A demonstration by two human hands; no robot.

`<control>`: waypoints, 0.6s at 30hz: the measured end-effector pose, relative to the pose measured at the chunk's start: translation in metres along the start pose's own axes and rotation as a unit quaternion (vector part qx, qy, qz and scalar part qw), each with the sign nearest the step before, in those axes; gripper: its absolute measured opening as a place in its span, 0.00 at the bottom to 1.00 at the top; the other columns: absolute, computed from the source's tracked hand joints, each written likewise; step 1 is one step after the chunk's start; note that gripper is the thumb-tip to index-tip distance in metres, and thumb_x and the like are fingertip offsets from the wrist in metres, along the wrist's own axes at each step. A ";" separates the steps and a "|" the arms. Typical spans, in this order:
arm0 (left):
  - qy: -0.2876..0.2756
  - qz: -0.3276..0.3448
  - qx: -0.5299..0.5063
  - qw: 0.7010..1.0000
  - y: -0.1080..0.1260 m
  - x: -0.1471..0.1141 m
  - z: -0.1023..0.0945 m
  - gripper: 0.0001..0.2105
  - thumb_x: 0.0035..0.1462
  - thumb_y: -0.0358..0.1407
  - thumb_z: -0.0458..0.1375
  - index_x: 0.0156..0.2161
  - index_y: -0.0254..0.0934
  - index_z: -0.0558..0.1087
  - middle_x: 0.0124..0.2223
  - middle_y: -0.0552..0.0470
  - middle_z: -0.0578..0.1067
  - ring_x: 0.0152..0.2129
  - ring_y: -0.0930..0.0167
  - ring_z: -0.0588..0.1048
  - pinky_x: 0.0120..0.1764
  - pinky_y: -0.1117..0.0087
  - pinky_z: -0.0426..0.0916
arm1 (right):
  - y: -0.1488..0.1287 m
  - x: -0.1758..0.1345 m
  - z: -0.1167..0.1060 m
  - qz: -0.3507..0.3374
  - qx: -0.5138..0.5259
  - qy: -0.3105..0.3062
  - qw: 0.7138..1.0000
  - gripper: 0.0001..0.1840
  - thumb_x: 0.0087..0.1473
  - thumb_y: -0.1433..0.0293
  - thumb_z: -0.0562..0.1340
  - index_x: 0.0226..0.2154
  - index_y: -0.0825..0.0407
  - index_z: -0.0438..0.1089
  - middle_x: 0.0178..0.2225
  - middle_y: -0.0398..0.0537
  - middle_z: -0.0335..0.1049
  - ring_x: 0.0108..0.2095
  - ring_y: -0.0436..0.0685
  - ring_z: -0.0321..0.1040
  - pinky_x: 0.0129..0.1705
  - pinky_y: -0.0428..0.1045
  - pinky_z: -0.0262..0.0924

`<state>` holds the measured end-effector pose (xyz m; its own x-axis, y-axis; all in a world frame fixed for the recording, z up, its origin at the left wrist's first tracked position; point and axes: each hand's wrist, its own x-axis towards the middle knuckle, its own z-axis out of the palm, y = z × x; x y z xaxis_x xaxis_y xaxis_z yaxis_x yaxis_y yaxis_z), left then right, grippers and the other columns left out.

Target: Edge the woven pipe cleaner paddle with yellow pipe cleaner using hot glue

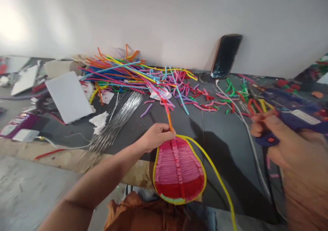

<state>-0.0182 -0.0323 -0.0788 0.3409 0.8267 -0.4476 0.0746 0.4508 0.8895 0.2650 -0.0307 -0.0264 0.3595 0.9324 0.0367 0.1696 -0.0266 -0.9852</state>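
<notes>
Left of and nearer than the phone, the left hand is pinching the pear-shaped piece by its stem, ideally keeping the yellow strip snug, while the right hand, right of the phone, is gripping an apparent glue gun.

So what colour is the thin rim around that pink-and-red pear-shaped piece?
The thin rim is yellow in the head view.

ok that pear-shaped piece is loud: pink with fine crosswise lines, a deep red band low down, a pale mint sliver near the bottom, bright yellow edging, orange on the stem. Tool's dark blue with an orange-red button. Bench is dark grey, stick pile's orange, blue, yellow, pink.
</notes>
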 end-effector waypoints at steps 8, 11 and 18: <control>-0.009 -0.012 0.010 1.000 0.005 -0.001 0.001 0.09 0.46 0.39 0.59 0.27 0.33 0.71 0.22 0.58 0.67 0.19 0.78 0.63 0.25 0.76 0.56 | 0.020 -0.031 0.068 0.086 -0.065 -0.274 0.955 0.11 0.45 0.61 0.67 0.29 0.49 0.70 0.33 0.46 0.77 0.35 0.58 0.75 0.41 0.55 0.71; -0.039 -0.014 0.030 0.999 0.004 -0.002 -0.003 0.12 0.50 0.43 0.59 0.29 0.33 0.71 0.23 0.58 0.66 0.19 0.79 0.61 0.24 0.76 0.55 | 0.024 -0.036 0.079 0.082 -0.078 -0.292 0.950 0.09 0.44 0.64 0.66 0.30 0.50 0.70 0.31 0.45 0.77 0.32 0.57 0.76 0.36 0.53 0.73; -0.139 -0.036 0.013 0.990 0.003 -0.001 -0.013 0.15 0.49 0.45 0.63 0.33 0.33 0.70 0.27 0.56 0.70 0.23 0.77 0.66 0.29 0.76 0.59 | 0.040 -0.035 0.072 0.032 -0.076 -0.225 0.971 0.04 0.46 0.66 0.64 0.29 0.45 0.71 0.27 0.42 0.76 0.26 0.56 0.74 0.28 0.51 0.72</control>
<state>-0.0308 -0.0271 -0.0766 0.5775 0.6669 -0.4709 0.1307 0.4939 0.8596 0.1933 -0.0386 -0.0790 -0.0582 0.9893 -0.1337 0.3066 -0.1097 -0.9455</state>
